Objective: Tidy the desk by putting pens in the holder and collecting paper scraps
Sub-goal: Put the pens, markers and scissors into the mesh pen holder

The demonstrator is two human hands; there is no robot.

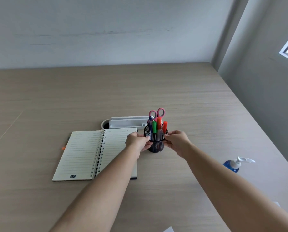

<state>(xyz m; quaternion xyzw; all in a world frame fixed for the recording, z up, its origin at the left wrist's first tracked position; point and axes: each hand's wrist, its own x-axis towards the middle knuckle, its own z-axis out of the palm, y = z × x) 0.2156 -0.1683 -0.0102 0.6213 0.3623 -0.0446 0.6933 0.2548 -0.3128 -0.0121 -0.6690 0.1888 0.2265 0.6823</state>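
Observation:
A black mesh pen holder (155, 145) stands upright on the wooden desk (198, 114), right of an open spiral notebook. It holds pink-handled scissors (157, 113), a green marker (154, 127), two orange markers and several other pens. My left hand (137, 142) grips the holder's left side and my right hand (177, 143) grips its right side. An orange pen tip (63, 148) pokes out from under the notebook's left edge. White paper scraps lie at the bottom edge (169, 229) and at the right (277, 204).
The open lined notebook (82, 153) lies left of the holder. A white organiser tray (126, 122) with a round cup sits behind them. A blue pump bottle (233, 164) stands at the right. Walls close the desk at the back and right.

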